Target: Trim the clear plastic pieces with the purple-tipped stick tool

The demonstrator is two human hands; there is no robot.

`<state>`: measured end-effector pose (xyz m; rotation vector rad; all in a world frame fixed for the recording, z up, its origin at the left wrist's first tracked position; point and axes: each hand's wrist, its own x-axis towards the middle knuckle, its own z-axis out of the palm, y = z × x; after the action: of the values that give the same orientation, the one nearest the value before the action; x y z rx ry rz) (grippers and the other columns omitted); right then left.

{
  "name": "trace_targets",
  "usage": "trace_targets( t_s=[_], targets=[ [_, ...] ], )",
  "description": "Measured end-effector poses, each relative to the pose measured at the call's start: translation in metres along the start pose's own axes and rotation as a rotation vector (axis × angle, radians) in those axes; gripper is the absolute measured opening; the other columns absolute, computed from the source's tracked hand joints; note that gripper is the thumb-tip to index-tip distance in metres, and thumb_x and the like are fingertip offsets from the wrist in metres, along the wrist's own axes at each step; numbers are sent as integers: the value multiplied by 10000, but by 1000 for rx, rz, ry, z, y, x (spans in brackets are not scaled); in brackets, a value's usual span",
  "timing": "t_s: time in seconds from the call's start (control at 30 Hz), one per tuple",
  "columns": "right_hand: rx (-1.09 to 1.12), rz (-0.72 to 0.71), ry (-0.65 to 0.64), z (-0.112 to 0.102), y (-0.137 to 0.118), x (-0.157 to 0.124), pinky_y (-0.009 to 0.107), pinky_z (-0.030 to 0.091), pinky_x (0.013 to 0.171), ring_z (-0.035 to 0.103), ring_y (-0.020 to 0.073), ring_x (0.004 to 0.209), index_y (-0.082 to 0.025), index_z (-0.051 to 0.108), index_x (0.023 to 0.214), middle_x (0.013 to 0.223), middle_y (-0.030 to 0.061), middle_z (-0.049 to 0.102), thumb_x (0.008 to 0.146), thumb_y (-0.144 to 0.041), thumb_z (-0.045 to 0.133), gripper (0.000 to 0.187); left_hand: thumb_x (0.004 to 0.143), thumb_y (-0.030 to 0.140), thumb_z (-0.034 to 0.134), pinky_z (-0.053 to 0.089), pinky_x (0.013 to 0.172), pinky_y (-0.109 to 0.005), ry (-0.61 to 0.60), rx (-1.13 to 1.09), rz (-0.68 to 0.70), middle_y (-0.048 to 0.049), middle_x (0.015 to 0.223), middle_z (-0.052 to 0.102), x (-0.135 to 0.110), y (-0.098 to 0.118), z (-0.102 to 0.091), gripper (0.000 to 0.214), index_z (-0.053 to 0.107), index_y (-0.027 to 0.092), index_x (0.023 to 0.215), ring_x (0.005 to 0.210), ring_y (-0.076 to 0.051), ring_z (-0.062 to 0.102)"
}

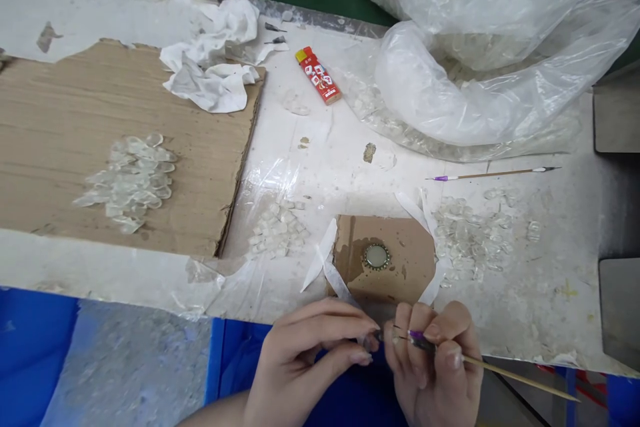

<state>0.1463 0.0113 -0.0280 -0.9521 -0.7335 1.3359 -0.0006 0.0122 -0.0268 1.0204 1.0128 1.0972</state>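
At the bottom centre, my left hand [315, 353] is closed in a pinch on a small clear piece [369, 341], mostly hidden by the fingertips, with a dark bit beside it. My right hand [440, 353] grips a thin wooden stick [520, 377] fitted with a dark and purple needle tip. The needle end points left, close to the left fingertips. Just beyond the hands, a bottle cap [377, 256] with pale contents lies on a small cardboard piece [410, 247] edged with white tape.
Clear small pieces lie in piles: one [135, 177] on the large cardboard [45, 147], others [279, 228] [473, 233] on the table. Behind are a red lighter [319, 76], crumpled tissue [215, 73], a purple-tipped stick [495, 174] and a large plastic bag [410, 80].
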Motion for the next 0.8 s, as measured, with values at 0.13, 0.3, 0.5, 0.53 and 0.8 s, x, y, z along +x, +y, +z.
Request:
trace_targets(
  t_s=[0.13, 0.3, 0.5, 0.53, 0.8],
  targets=[
    [-9, 0, 24, -7, -5, 3, 212, 250, 431, 156, 98, 433, -306, 677, 870, 532, -107, 298, 1069, -471, 649, 259, 914, 101, 855, 710, 743, -183, -51, -6, -38, -39, 1052, 888, -2, 1, -5, 417, 868, 395, 1208, 805, -177, 871],
    [23, -21, -26, -2, -4, -3, 209, 261, 412, 210, 114, 426, -318, 707, 942, 534, -100, 287, 1107, -438, 574, 243, 808, 119, 951, 686, 652, -138, -9, -82, -73, -7, 925, 863, 1, 1, -4, 443, 889, 401, 1145, 692, -149, 846],
    [91, 99, -60, 5, -4, -7, 226, 370, 411, 289, 110, 384, -308, 652, 954, 551, -105, 345, 1116, -448, 540, 242, 744, 221, 1016, 660, 611, -115, 16, -67, -49, 0, 790, 825, 1, 2, -1, 354, 915, 357, 1055, 603, -118, 794],
    [93, 113, -61, 6, -4, -8, 233, 383, 422, 296, 107, 379, -304, 637, 944, 550, -109, 352, 1113, -456, 549, 244, 755, 230, 1010, 663, 617, -122, 12, -72, -42, -2, 791, 826, 0, 2, -1, 346, 913, 358, 1062, 603, -119, 794],
    [48, 170, -51, 6, -4, -8, 255, 424, 448, 336, 106, 372, -282, 544, 869, 518, -119, 364, 1079, -524, 603, 326, 773, 272, 1004, 656, 642, -120, 38, -72, -9, 11, 758, 823, 4, 2, -2, 333, 906, 369, 1076, 589, -101, 774]
  ],
)
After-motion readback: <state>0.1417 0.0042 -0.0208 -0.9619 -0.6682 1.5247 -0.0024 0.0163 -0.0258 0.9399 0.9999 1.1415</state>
